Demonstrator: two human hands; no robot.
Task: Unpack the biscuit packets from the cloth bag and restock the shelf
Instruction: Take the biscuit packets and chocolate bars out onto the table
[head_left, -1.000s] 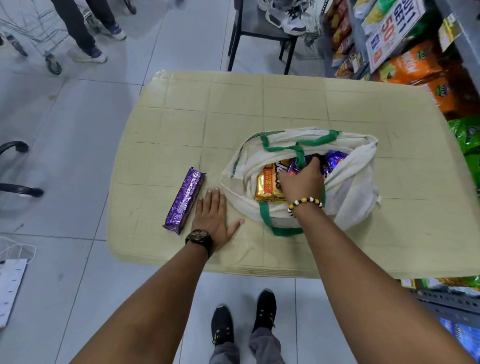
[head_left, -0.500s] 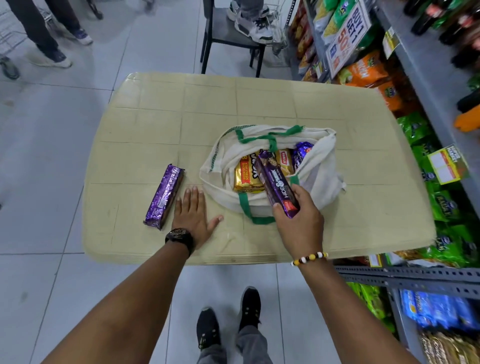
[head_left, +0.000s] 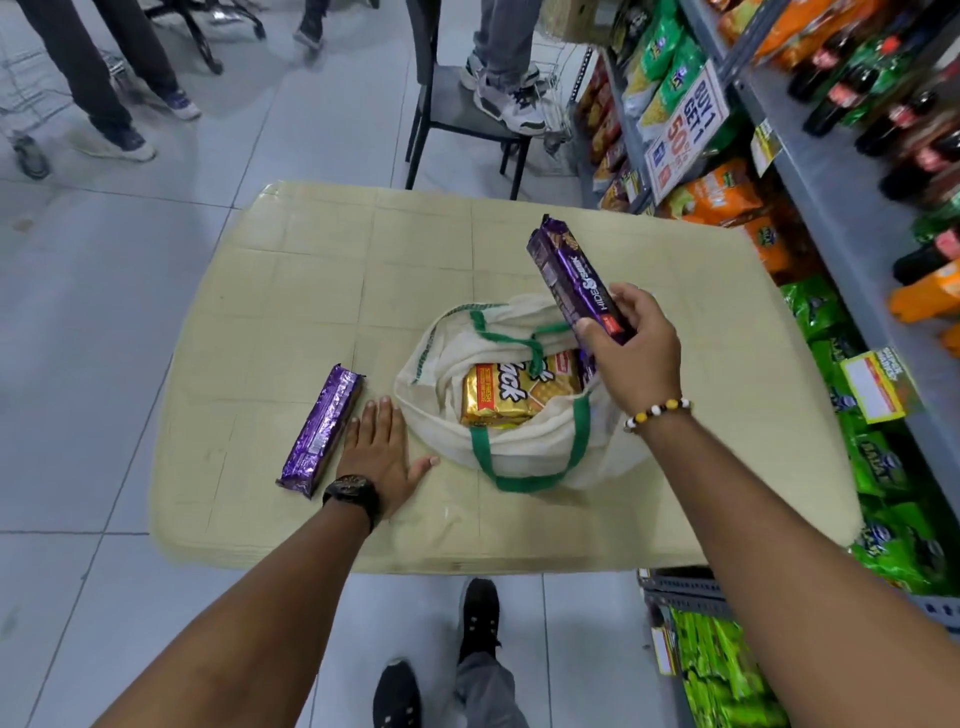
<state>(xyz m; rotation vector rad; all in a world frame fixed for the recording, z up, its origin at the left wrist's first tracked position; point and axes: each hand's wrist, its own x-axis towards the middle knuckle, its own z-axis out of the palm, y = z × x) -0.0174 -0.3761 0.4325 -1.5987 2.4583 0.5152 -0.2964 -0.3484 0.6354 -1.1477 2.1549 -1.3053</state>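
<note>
A white cloth bag (head_left: 524, 457) with green handles lies open on the beige table (head_left: 291, 270). A gold biscuit packet (head_left: 511, 395) shows inside it. My right hand (head_left: 631, 345) holds a dark purple biscuit packet (head_left: 571, 275) by its near end, raised above the bag's right side and tilted up and away. My left hand (head_left: 382, 452) rests flat on the table with fingers spread, just left of the bag. A second purple packet (head_left: 322, 428) lies on the table beside that hand.
Grey shelves (head_left: 831, 171) with snack bags and bottles run along the right, close to the table's edge. A dark chair (head_left: 467, 124) stands behind the table with a person's feet on it. Other people's legs stand on the tiled floor at the far left.
My right hand drew the dark purple packet out of the bag, then lifted it up and to the right. The left hand stayed flat on the table.
</note>
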